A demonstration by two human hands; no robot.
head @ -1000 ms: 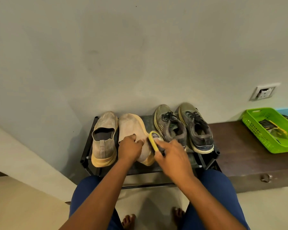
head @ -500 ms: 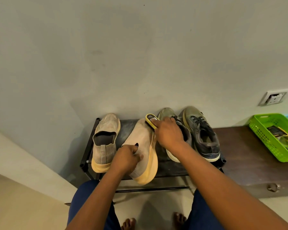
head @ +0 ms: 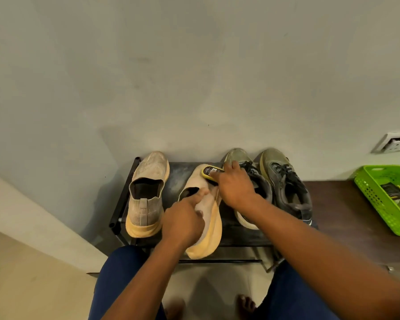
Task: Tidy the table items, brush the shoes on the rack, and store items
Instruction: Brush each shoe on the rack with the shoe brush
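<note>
The right hand [head: 234, 188], clamped on the yellow brush [head: 211, 171], has advanced from heel to toe of the tilted beige shoe [head: 208, 218] (left hand [head: 183, 221] gripping its collar), so brushing is mid-stroke.

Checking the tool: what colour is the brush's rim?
Yellow, around a dark labelled back; the brush shows in the head view.
</note>
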